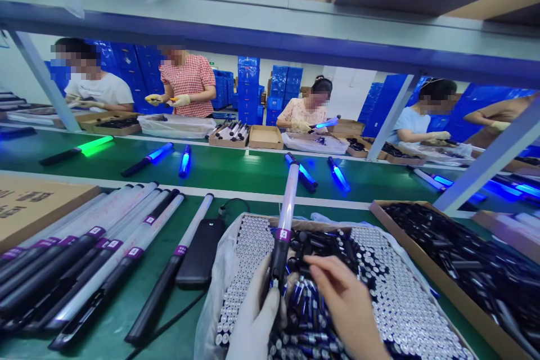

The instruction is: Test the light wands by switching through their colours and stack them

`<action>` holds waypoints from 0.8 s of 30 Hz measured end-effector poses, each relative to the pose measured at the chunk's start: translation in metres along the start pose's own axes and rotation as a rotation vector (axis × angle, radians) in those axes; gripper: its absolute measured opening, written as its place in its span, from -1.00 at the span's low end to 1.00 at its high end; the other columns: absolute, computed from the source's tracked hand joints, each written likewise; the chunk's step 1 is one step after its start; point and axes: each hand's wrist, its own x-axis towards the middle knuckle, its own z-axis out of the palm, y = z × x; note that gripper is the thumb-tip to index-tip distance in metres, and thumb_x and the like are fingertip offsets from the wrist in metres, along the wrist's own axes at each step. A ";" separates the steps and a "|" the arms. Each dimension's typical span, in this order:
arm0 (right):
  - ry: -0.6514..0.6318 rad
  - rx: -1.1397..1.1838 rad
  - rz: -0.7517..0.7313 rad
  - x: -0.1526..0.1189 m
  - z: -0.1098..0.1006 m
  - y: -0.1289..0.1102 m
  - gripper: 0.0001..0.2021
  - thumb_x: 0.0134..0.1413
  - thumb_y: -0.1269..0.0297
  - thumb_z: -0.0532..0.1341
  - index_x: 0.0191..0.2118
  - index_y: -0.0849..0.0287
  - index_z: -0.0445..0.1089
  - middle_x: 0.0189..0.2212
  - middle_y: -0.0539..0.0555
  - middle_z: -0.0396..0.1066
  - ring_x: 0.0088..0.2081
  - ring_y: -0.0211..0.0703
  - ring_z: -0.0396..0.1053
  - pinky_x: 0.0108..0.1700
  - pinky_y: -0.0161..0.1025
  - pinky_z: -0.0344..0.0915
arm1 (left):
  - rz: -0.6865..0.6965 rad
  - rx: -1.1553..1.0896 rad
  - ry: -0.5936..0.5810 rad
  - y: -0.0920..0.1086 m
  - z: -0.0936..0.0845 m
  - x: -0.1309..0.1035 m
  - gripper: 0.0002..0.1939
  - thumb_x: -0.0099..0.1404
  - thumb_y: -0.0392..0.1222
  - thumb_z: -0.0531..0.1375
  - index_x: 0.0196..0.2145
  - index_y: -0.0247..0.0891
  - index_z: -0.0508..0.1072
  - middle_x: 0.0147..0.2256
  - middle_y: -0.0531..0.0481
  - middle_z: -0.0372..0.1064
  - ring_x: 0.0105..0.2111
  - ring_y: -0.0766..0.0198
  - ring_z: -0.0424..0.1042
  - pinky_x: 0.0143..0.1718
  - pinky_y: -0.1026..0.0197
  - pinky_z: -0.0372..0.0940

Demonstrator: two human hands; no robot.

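Note:
My left hand (255,309), in a white glove, is wrapped round the black handle of a light stick (287,202) with a clear tube and a purple label. The stick points up and away over a lined box of batteries (415,292). Bare, my right hand (343,295) hovers over the batteries just right of the handle, with thumb and index finger close together. Whatever may be between those fingertips is too small to make out. Loose batteries lie in the middle of the box, and others stand packed upright at both sides.
Several light sticks (113,242) lie at the left, near a black power bank (201,253). A carton of black parts (459,259) stands at the right. Lit sticks lie on the green conveyor (236,171). Across it, several people work behind boxes. A shelf (270,22) spans overhead.

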 end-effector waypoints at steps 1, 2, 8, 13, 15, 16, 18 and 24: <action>-0.007 -0.089 0.021 0.005 -0.015 0.005 -0.69 0.19 0.04 0.13 -0.18 0.08 0.55 -0.25 0.11 0.51 -0.27 -0.07 0.45 -0.29 -0.29 0.36 | -0.026 -0.057 -0.038 0.001 0.001 -0.001 -0.45 0.27 -0.06 0.19 0.20 -0.12 0.29 0.14 -0.06 0.30 0.01 0.22 0.39 -0.03 0.32 0.32; -0.036 -0.182 0.059 0.009 -0.027 0.010 -0.69 0.18 0.03 0.13 -0.18 0.05 0.55 -0.27 0.09 0.53 -0.34 -0.08 0.45 -0.34 -0.27 0.35 | -0.059 -0.142 -0.077 0.002 0.003 -0.002 -0.38 0.26 -0.07 0.20 0.25 -0.08 0.20 0.05 -0.06 0.36 -0.20 0.32 0.45 -0.20 0.36 0.36; -0.296 -0.598 0.045 0.009 -0.025 0.035 -0.75 0.01 0.36 0.21 -0.18 0.07 0.55 -0.40 0.06 0.53 -0.24 0.05 0.46 -0.12 -0.12 0.36 | -0.206 -0.216 0.019 -0.003 0.004 -0.001 -0.28 0.30 0.06 0.16 0.32 0.05 -0.04 -0.44 0.14 0.28 -0.66 0.57 0.11 -0.64 0.50 0.10; -0.271 -0.542 0.033 0.004 -0.012 0.029 -0.74 0.05 0.39 0.15 -0.19 0.12 0.56 -0.38 0.09 0.52 -0.33 -0.02 0.47 -0.21 -0.16 0.39 | -0.188 -0.242 -0.089 0.003 -0.002 -0.005 -0.50 0.35 0.01 0.11 0.18 -0.21 0.21 -0.26 -0.01 0.39 -0.55 0.51 0.29 -0.55 0.40 0.27; -0.185 -0.403 0.011 0.003 -0.016 0.017 -0.76 0.14 0.25 0.14 -0.17 0.08 0.54 -0.36 0.06 0.52 -0.38 -0.11 0.46 -0.31 -0.26 0.39 | -0.178 -0.245 -0.088 0.006 -0.003 -0.008 -0.58 0.36 -0.01 0.10 0.07 -0.31 0.30 -0.24 -0.05 0.39 -0.45 0.44 0.37 -0.47 0.33 0.35; -0.127 -0.330 -0.012 0.002 -0.018 0.011 -0.76 0.16 0.17 0.15 -0.17 0.05 0.54 -0.34 0.04 0.52 -0.38 -0.14 0.47 -0.31 -0.30 0.40 | -0.181 -0.247 -0.088 0.007 -0.004 -0.008 -0.60 0.37 -0.01 0.10 0.05 -0.32 0.32 -0.23 -0.05 0.39 -0.42 0.41 0.39 -0.44 0.31 0.37; -0.029 -0.249 -0.072 0.001 -0.018 0.003 -0.74 0.16 0.05 0.17 -0.20 0.01 0.54 -0.28 0.03 0.53 -0.30 -0.12 0.49 -0.24 -0.30 0.42 | -0.196 -0.251 -0.094 0.009 -0.005 -0.010 -0.61 0.36 -0.02 0.11 0.03 -0.33 0.33 -0.22 -0.06 0.39 -0.39 0.39 0.41 -0.40 0.29 0.39; 0.068 -0.371 -0.145 0.004 -0.012 0.022 -0.57 0.22 -0.08 0.04 -0.29 0.08 0.56 -0.22 0.14 0.54 -0.22 0.04 0.52 -0.16 -0.11 0.46 | -0.269 -0.241 -0.103 0.013 -0.002 -0.015 -0.48 0.37 -0.04 0.09 0.22 -0.23 0.13 -0.22 -0.05 0.39 -0.54 0.49 0.32 -0.56 0.39 0.29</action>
